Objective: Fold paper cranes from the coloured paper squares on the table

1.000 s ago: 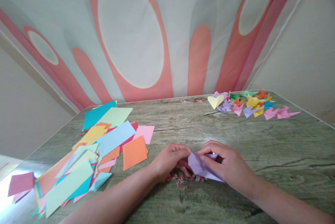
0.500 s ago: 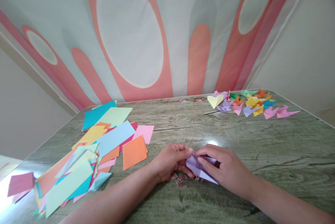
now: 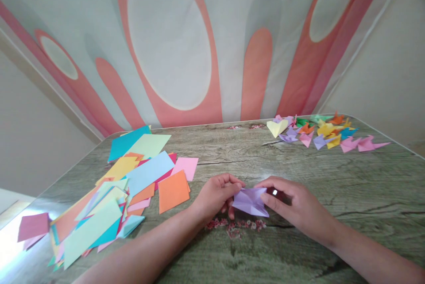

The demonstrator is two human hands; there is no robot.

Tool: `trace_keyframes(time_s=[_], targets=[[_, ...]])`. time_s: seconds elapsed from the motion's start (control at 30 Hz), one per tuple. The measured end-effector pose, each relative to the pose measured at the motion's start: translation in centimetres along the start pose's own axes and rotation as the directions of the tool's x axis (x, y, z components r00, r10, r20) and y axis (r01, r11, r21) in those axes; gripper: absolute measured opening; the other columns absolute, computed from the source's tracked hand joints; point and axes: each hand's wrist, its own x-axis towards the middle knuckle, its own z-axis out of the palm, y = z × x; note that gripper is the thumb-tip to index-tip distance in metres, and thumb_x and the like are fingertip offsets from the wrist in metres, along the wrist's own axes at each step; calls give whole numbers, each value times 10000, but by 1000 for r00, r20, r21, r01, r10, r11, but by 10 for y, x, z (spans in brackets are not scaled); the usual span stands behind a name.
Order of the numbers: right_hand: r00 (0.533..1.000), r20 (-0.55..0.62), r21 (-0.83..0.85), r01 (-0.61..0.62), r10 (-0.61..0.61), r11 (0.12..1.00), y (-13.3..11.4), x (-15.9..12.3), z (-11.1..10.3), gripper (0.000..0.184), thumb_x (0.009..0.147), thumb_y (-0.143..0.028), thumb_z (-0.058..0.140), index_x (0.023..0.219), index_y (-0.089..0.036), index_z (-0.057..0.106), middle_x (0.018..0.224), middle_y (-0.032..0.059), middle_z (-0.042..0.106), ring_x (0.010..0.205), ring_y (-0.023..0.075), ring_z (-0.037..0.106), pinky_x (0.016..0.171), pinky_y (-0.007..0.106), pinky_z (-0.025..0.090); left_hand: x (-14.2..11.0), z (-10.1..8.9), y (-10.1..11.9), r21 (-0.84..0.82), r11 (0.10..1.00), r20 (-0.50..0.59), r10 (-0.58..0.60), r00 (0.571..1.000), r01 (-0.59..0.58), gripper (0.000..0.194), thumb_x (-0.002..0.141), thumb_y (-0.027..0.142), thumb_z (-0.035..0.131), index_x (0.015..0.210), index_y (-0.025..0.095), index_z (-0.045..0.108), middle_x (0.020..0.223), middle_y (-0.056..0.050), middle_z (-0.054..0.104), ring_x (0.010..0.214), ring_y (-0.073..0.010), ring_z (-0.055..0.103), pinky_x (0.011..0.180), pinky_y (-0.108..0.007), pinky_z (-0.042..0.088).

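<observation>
A creased purple sheet of origami paper [image 3: 249, 202] is stretched between my two hands, just above the table. My left hand [image 3: 219, 194] pinches its left edge between thumb and fingers, the other fingers curled beneath. At the right edge, the thumb and forefinger of my right hand [image 3: 286, 197] close on the paper. The underside of the sheet is hidden. Below it, a printed pattern of small red flowers [image 3: 236, 226] shows on the wood-grain table [image 3: 265, 257].
Loose coloured paper sheets [image 3: 151, 173] lie in a spread pile at the left. A dark pink stack of squares [image 3: 33, 226] sits at the far left. Several folded paper figures [image 3: 327, 130] and a pale yellow paper heart [image 3: 277, 128] stand at the back right, near the printed wall covering [image 3: 229, 54].
The purple paper has turned from slanted to nearly level and opened out wider. My right hand has shifted to its right edge, while my left hand keeps its pinch. The view has shifted slightly.
</observation>
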Motion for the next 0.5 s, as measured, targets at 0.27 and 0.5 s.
trace_keyframes(time_s=[0.27, 0.5], targets=[[989, -74, -42, -132, 129, 990, 2, 2, 18, 117, 821, -233, 574, 851, -245, 686, 783, -34, 700, 655, 138, 618, 606, 248, 438, -6, 16, 3, 139, 990, -54, 45, 998, -37, 181, 833, 334, 592, 854, 158, 555, 440, 67, 555, 336, -80, 530, 322, -132, 271], [962, -119, 99, -237, 248, 966, 4, 3, 24, 117, 790, -199, 551, 832, -213, 659, 756, -12, 692, 676, 159, 635, 614, 253, 457, -7, 23, 5, 131, 991, -83, 29, 996, -18, 114, 828, 240, 529, 904, 156, 533, 466, 65, 555, 355, -100, 562, 314, -136, 279]])
